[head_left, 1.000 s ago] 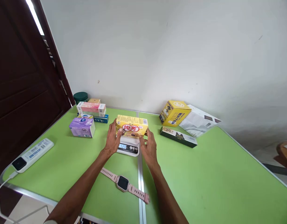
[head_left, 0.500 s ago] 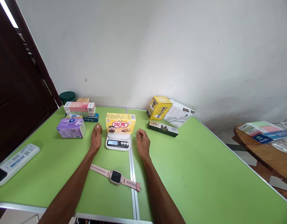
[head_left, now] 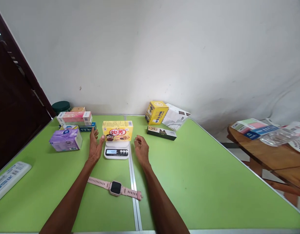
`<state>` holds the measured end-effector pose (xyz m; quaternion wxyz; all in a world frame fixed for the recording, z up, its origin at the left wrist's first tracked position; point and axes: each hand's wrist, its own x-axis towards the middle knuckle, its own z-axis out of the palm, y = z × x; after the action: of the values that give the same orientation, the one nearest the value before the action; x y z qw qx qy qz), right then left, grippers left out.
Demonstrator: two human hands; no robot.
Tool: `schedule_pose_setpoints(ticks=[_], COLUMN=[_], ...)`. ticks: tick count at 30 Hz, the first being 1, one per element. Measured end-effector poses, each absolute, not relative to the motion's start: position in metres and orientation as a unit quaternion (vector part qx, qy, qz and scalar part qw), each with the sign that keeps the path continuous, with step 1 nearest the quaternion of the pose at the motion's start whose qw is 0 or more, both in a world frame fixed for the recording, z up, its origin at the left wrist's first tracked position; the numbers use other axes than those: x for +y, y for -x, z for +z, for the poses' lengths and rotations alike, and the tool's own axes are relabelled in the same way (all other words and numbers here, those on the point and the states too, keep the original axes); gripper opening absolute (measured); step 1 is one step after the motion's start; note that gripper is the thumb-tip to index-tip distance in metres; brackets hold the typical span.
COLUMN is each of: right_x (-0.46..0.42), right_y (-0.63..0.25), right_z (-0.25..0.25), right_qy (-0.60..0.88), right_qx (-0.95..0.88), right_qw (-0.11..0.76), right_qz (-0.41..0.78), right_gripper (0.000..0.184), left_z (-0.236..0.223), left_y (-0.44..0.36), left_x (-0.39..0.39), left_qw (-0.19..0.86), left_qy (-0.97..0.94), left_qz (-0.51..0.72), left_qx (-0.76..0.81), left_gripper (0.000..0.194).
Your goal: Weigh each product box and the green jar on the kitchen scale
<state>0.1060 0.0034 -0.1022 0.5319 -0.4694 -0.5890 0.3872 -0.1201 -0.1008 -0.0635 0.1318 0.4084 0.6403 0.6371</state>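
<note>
Your yellow cream-puff box (head_left: 117, 131) stands on the white digital scale (head_left: 125, 155). At the scale's 9 o'clock, your left hand (head_left: 94, 146) is spread, gripping nothing; its thumb (head_left: 101, 140), close to the box, could nudge it and skew the reading. At 3 o'clock your right hand (head_left: 141, 150) curls, whether closed I cannot tell. A dragged left forearm (head_left: 73, 191) could catch the pink smartwatch (head_left: 115, 188) at 6 o'clock

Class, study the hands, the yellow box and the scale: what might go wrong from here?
1. The yellow box looks wider than the scale beneath it, so a nudge might shift or tip it.
2. The thumb of the left hand is very close to the box; a brush could disturb the reading.
3. The pink watch has a strap end near the left forearm, which might drag it.
</note>
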Motion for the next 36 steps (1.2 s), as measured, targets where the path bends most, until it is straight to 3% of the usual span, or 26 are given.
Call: schedule_pose_setpoints(ticks=[5, 10, 19, 22, 26, 30, 33, 36], right_x=[-0.007, -0.02, -0.022, -0.029, -0.04, -0.036, -0.018, 0.008], right_y=[-0.101, -0.091, -0.113, -0.152, -0.231, -0.312, -0.349, -0.358], right_z=[-0.081, -0.057, -0.031, -0.023, -0.026, -0.045, -0.06, -0.07], right_qy=[0.416, 0.353, 0.357, 0.371, 0.458, 0.598, 0.677, 0.702], right_qx=[-0.58, -0.612, -0.607, -0.584, -0.537, -0.444, -0.396, -0.392], right_qw=[0.544, 0.516, 0.508, 0.507, 0.56, 0.617, 0.606, 0.587], right_qz=[0.441, 0.485, 0.496, 0.514, 0.434, 0.253, 0.131, 0.09], right_gripper=[0.066, 0.093, 0.074, 0.064, 0.06, 0.062, 0.059, 0.054], left_z=[-0.037, -0.023, -0.008, 0.006, 0.008, -0.007, -0.015, -0.017], left_y=[0.108, 0.099, 0.08, 0.054, 0.016, -0.001, 0.002, 0.01], left_x=[-0.094, -0.09, -0.09, -0.083, -0.073, -0.076, -0.083, -0.09], left_qw=[0.137, 0.144, 0.022, 0.043, 0.09, 0.119, 0.136, 0.139], left_qy=[-0.457, -0.488, -0.549, -0.6, -0.663, -0.678, -0.673, -0.666], left_qz=[0.622, 0.596, 0.534, 0.516, 0.496, 0.488, 0.486, 0.483], left_qx=[0.621, 0.621, 0.643, 0.611, 0.553, 0.536, 0.54, 0.551], left_gripper=[0.102, 0.073, 0.061, 0.057, 0.065, 0.064, 0.059, 0.056])
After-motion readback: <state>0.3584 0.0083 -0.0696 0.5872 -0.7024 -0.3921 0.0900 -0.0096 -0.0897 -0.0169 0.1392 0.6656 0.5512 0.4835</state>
